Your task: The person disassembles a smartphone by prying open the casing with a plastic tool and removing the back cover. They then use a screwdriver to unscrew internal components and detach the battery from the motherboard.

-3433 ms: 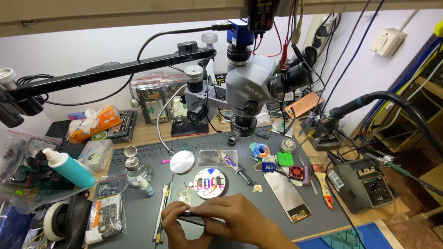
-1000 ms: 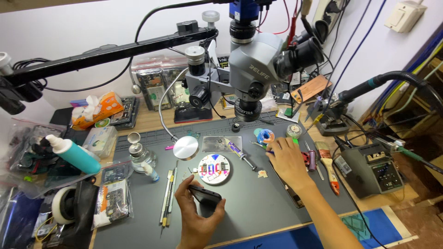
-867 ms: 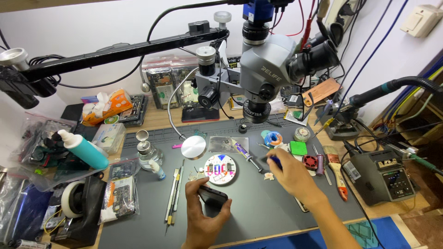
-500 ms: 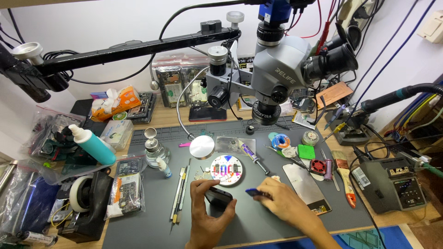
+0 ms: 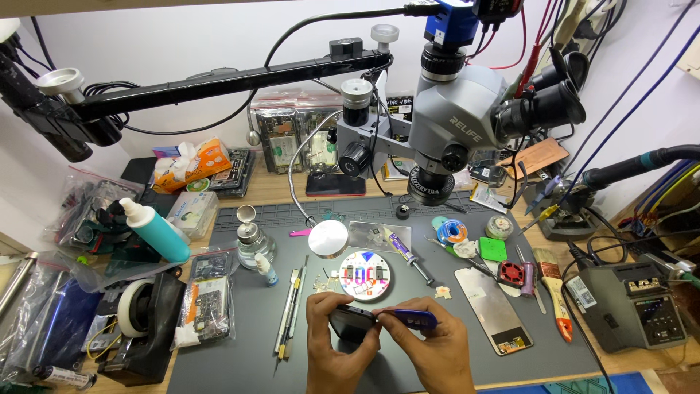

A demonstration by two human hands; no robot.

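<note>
Left hand (image 5: pixel 332 346) fingers clenched around a dark phone (image 5: pixel 352 322), held just above the grey mat (image 5: pixel 240 343) at the near edge of the surface. Right hand (image 5: pixel 430 350) fingers pinch a blue pick (image 5: pixel 413 318), its tip touching the phone's right edge. Round parts dish (image 5: pixel 364 276) just behind the hands. Tweezers (image 5: pixel 289 317) lie to the left, a loose screen (image 5: pixel 490 309) to the right. Microscope (image 5: pixel 456 124) overhead
</note>
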